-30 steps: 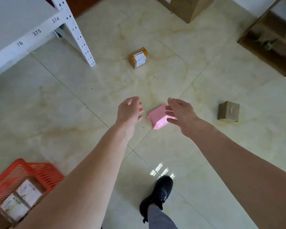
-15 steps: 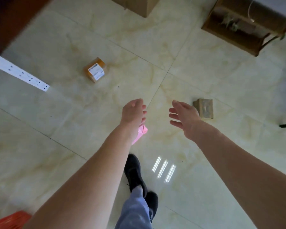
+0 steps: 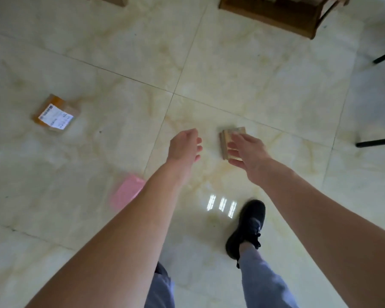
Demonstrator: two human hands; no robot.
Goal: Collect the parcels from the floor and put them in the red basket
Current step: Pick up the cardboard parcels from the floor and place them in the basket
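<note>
Fingers spread loose on both hands, holding nothing; right hand point(image 3: 248, 155) overlaps small brown cardboard parcel point(image 3: 228, 141), contact unclear. Left hand point(image 3: 183, 147) beside it. Pink flat parcel point(image 3: 127, 192) near left; labelled box point(image 3: 56, 114) far left. Glossy marbled tile floor point(image 3: 120, 52)

Pale marbled floor, three parcels in pink, orange-brown and tan

The tiled floor point(image 3: 253, 74) is glossy cream with faint yellow-beige marbling and thin dark grout lines; it bears three short white streaks of reflected light just left of the black shoe point(image 3: 248, 227). Above that shoe, the trouser leg point(image 3: 265, 283) is greyish blue. Well left of the shoe lies the pink parcel point(image 3: 127, 192), plain and unmarked. Farther up and left of the shoe, the orange-brown parcel point(image 3: 56, 113) carries a white label with dark print. Straight above the shoe, the small tan parcel point(image 3: 230, 138) shows a pale, blurred top. Far up and right of the shoe stands a brown wooden piece of furniture point(image 3: 276, 12), with black legs point(image 3: 376, 142) below it.
</note>
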